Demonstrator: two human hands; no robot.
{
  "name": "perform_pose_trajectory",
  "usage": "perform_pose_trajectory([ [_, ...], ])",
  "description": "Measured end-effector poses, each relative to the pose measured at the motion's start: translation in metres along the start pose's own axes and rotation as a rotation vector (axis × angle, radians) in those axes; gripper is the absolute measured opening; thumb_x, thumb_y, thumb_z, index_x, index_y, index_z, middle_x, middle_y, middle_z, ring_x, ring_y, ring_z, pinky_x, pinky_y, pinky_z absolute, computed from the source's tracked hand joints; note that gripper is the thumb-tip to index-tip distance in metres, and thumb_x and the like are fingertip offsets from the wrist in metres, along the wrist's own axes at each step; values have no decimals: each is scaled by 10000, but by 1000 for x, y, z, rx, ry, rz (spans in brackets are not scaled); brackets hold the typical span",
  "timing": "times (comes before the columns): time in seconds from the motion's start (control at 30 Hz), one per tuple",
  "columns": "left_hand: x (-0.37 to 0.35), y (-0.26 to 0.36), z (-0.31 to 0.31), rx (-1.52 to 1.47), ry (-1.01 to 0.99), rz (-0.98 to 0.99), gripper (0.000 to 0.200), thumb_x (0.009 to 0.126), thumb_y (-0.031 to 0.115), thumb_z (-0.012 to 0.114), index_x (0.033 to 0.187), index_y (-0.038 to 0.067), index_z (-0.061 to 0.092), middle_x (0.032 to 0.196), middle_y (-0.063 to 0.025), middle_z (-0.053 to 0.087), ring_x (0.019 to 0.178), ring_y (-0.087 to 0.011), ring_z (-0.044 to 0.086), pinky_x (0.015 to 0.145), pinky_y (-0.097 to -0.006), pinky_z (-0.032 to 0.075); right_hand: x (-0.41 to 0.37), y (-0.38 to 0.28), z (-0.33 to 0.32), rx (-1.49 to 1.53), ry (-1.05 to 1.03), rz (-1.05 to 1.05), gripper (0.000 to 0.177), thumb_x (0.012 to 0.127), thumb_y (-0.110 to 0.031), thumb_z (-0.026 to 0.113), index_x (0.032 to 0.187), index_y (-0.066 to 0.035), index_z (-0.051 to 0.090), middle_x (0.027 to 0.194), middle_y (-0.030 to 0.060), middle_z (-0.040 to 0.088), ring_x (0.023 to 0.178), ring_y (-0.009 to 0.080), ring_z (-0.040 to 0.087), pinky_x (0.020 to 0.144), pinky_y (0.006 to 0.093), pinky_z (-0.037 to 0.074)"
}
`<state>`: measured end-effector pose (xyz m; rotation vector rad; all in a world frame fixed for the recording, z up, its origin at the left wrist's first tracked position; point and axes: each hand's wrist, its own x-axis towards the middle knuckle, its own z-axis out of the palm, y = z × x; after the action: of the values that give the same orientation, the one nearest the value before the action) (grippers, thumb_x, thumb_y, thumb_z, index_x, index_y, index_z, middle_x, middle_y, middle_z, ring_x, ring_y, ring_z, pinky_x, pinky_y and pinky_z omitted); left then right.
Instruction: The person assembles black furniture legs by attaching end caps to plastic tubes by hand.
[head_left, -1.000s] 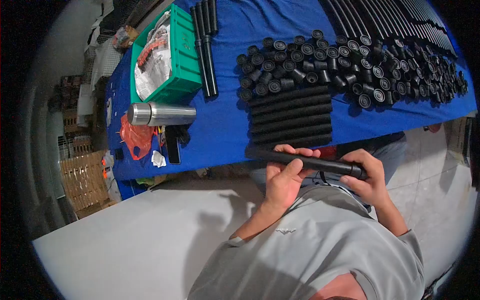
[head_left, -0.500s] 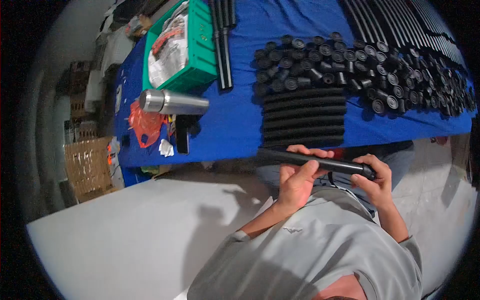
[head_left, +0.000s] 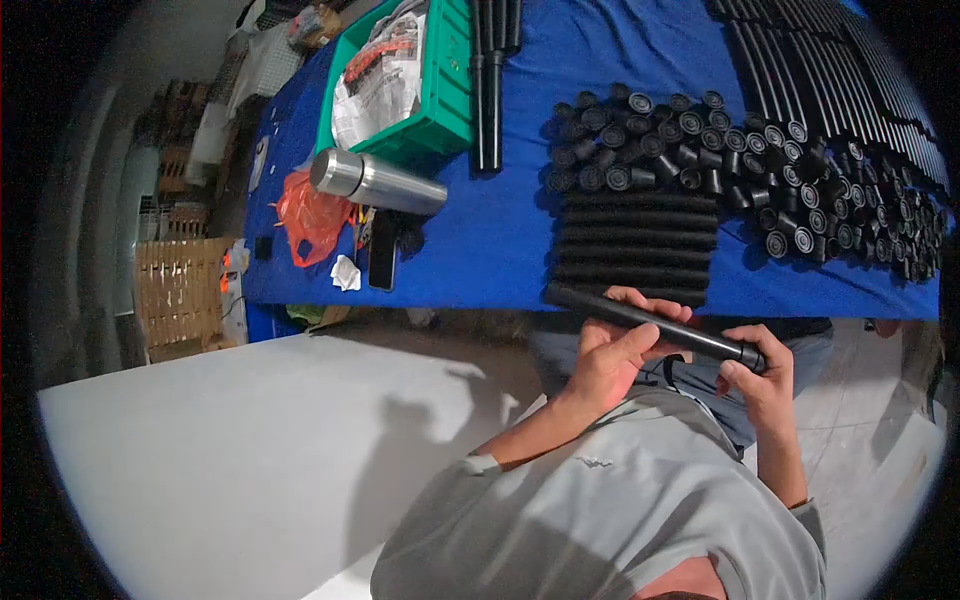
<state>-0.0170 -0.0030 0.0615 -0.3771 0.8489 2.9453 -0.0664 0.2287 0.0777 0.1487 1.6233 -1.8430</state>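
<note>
A black tube (head_left: 680, 333) is held in front of my grey shirt, just off the table's near edge, its left end a little higher in view. My left hand (head_left: 612, 362) is wrapped round its middle, thumb on top. At the tube's right end, my right hand (head_left: 762, 375) grips the dark end piece between thumb and fingers. Just beyond the tube's left end, a foam-like row of black tubes (head_left: 635, 235) lies side by side on the blue table. Behind that row are many small black caps (head_left: 690, 123), some upright and some on their sides.
On the blue table (head_left: 610, 40) are a green crate (head_left: 450, 95) with newspaper, a steel flask (head_left: 400, 188), a red plastic bag (head_left: 312, 215), a phone (head_left: 382, 255) and crumpled tissue (head_left: 346, 273). Long black tubes (head_left: 488, 110) lie beside the crate; more rows (head_left: 830, 80) fill the back right.
The view has shifted, so the table items appear farther right. The tube now slopes more steeply down to the right. Both hands keep their hold, with the right fingers slightly rearranged at the end.
</note>
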Motion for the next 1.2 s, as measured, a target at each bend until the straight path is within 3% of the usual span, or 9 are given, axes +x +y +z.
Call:
perform_pose_trajectory([
  [0.07,-1,-1,2,-63,61,-38,303,966,39,653,1218,130,512,1241,-187,661,1266,-390,613,990,-543,590,4,-3,0,-593,2,-633,354,773,8,795,1099,37,660,952,157,694,842,244,673,758,377,537],
  [0.13,-3,-2,2,-63,96,-53,296,969,37,648,1218,128,517,1240,-185,662,1261,-392,615,989,-534,594,2,-3,8,-658,25,-809,343,780,-34,812,1087,26,672,960,177,690,829,295,673,744,363,526],
  [0.5,1,1,-1,-48,43,-33,286,948,-2,638,1190,108,532,1257,-208,659,1308,-410,575,1049,-581,538,5,-10,7,-528,-1,-645,416,747,-101,861,1106,16,685,993,154,705,886,268,690,787,351,532],
  [0.6,1,6,-3,-64,-50,-48,293,938,-16,635,1186,109,540,1269,-211,653,1321,-408,564,1070,-580,521,-1,-8,4,-115,-37,-189,437,744,-87,866,1128,9,680,1010,150,706,898,256,697,756,337,540],
  [0.77,2,6,-4,-77,42,-97,301,934,16,676,1190,105,545,1258,-209,661,1304,-420,575,1075,-587,517,5,-4,10,-772,69,-920,309,815,-49,803,1095,-8,679,962,164,694,810,320,695,725,364,552],
  [0.9,1,1,-13,-29,50,-76,323,934,16,690,1202,116,541,1251,-210,664,1268,-426,601,1054,-593,533,-1,-12,9,-568,-23,-483,335,813,-64,804,1114,7,675,935,169,715,815,278,709,731,362,558],
  [1.0,1,-2,-7,8,9,-10,335,931,13,698,1204,121,535,1245,-210,665,1259,-424,607,1033,-591,550,3,-5,8,159,-59,-59,310,829,-72,799,1097,27,681,921,149,730,782,216,707,702,329,558],
  [1.13,2,0,2,-18,6,17,328,933,11,696,1195,115,528,1243,-213,664,1256,-424,609,1019,-581,563,9,-2,5,-443,12,-622,250,857,-64,783,1066,44,699,981,131,725,779,160,696,683,295,560],
  [1.2,2,1,1,-1,-13,31,327,934,5,690,1195,115,525,1248,-212,662,1256,-425,608,1027,-578,559,5,0,7,-250,-13,-408,279,842,-73,796,1080,37,700,997,138,723,832,192,700,723,314,548],
])
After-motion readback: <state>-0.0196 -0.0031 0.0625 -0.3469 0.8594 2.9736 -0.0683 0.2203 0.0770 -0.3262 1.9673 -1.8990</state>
